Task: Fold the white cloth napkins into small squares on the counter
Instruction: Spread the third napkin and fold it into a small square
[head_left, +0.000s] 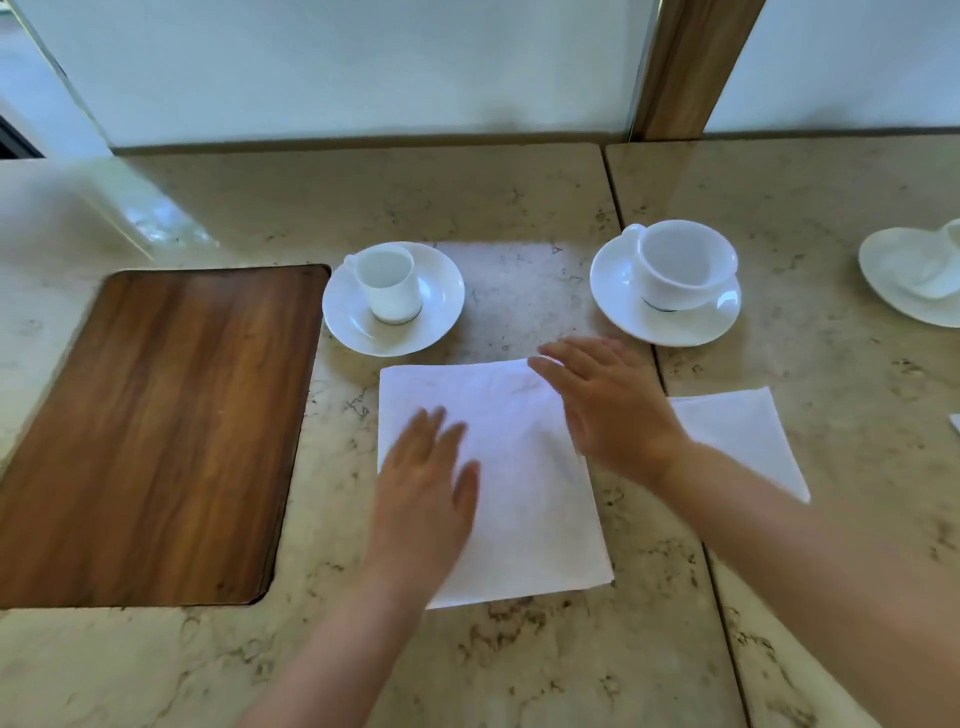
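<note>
A white cloth napkin (524, 483) lies flat as a large square on the marble counter (519, 665), in the middle of the view. My left hand (423, 499) rests palm down on its left half, fingers spread. My right hand (608, 405) lies flat over the napkin's far right corner, fingers apart and pointing left. A second white napkin (748, 441) lies to the right, partly hidden behind my right forearm.
A small white cup on a saucer (441, 291) stands behind the napkin at the left; a wider cup on a saucer (613, 286) at the right. Another saucer (893, 270) sits at the far right edge. A wooden inset board (156, 431) fills the left.
</note>
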